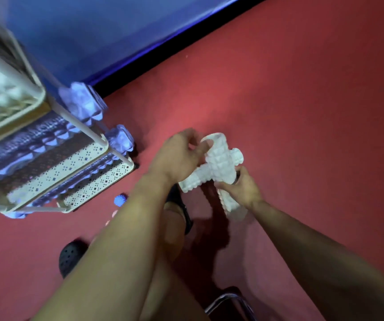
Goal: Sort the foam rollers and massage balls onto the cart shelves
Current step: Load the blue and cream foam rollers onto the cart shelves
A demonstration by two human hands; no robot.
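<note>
1. While held low over the red floor (302, 112), white foam rollers (218, 167) crossed in a bundle: likely light, springy, knobbed, so not slippery.
2. Gripped by left hand (177, 156) at top, right hand (239, 186) beneath.
3. Best taken around the barrels.
4. Cart (75, 165) nearby, left.

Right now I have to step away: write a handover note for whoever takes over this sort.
Left hand grips the top end of a white foam roller. Right hand holds its lower end, with a second white roller crossed behind it.
A third white roller lies on the red floor.
Done: purple rollers on the cart shelves.
Left: shelve the white rollers and the blue spiky ball by the cart.
</note>
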